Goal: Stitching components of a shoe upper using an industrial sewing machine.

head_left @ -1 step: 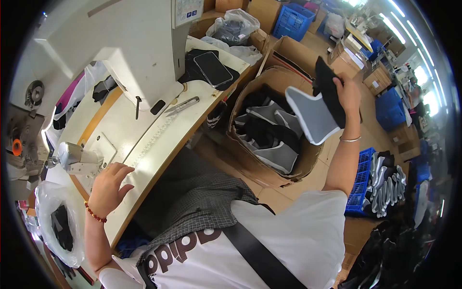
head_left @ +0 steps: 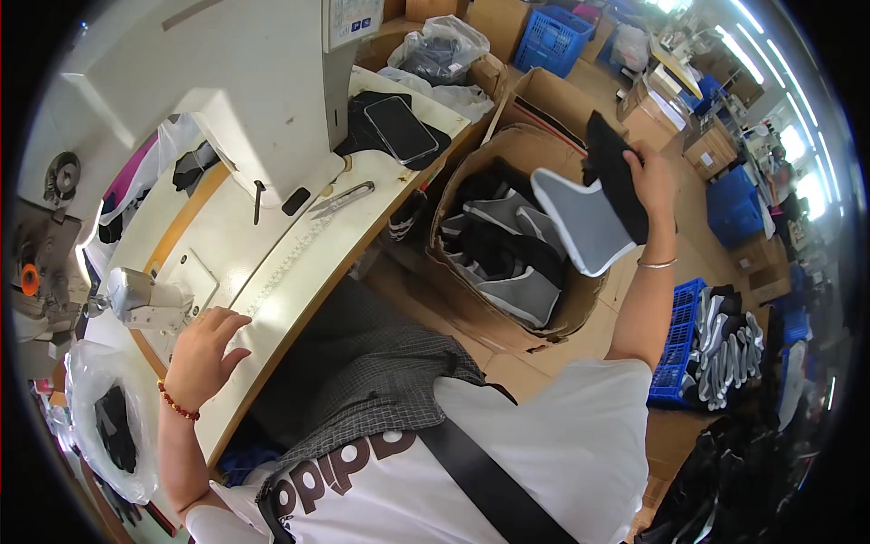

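My right hand (head_left: pixel 654 181) is raised over an open cardboard box (head_left: pixel 453 272) and is shut on a grey and black fabric piece (head_left: pixel 589 222), held above the box. Inside the box lie several more grey and black pieces (head_left: pixel 512 272). My left hand (head_left: pixel 204 349) rests flat on the white sewing table (head_left: pixel 299 263) with its fingers apart and holds nothing. It lies just right of the sewing machine's needle head (head_left: pixel 140 299). A bead bracelet sits on the left wrist and a thin bangle on the right.
The white sewing machine body (head_left: pixel 263 100) stands at the back of the table. Metal thread snips (head_left: pixel 344 198) and a phone (head_left: pixel 399 127) on black cloth lie beyond it. A plastic bag (head_left: pixel 109 426) hangs at the left. A blue crate (head_left: pixel 675 349) and stacked pieces (head_left: pixel 725 344) stand at the right.
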Available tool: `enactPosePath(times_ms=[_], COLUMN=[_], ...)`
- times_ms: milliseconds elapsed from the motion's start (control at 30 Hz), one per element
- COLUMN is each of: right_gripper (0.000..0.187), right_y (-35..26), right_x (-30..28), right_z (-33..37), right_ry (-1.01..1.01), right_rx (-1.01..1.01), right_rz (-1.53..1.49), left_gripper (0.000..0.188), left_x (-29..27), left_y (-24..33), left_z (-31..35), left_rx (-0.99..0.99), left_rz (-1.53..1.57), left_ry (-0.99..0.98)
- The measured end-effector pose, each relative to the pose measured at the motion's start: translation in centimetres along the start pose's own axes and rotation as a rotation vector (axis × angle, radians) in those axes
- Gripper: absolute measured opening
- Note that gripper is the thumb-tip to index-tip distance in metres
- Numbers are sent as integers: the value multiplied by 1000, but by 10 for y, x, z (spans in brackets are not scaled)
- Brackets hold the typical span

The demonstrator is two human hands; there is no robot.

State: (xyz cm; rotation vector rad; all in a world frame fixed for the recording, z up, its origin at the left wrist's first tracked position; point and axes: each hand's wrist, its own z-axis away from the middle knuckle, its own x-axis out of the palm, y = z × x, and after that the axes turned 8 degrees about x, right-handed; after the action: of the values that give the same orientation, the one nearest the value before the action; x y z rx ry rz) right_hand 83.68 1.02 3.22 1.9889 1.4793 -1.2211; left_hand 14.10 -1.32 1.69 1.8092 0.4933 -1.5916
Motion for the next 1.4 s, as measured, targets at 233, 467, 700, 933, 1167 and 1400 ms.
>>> enactPosePath(times_ms=[233, 467, 700, 933, 1167, 1400], right_gripper=[19, 58, 72, 54, 38, 30], right_y=[31, 8, -27, -168, -302, -386], right_x=[102, 282, 383, 275, 93, 19], right_z=[36, 128, 267, 234, 167, 178], right_ry=[-300, -507, -1415, -1700, -1751, -1774], right_rx=[-68, -69, -287, -497, -903, -1304], right_rz=[-362, -64, -1, -116, -420, -758], left_gripper=[46, 44, 41, 42, 40, 23], left_x=[1, -9, -24, -51, -81, 1], left_y=[-10, -18, -7, 20, 81, 145], left_z=[14, 43, 122, 222, 318, 362], left_rx=[-105, -234, -468, -824, -1297, -1359], left_rz=[59, 31, -74, -197, -306, 79], left_ry=[-11, -5, 3, -130, -180, -266])
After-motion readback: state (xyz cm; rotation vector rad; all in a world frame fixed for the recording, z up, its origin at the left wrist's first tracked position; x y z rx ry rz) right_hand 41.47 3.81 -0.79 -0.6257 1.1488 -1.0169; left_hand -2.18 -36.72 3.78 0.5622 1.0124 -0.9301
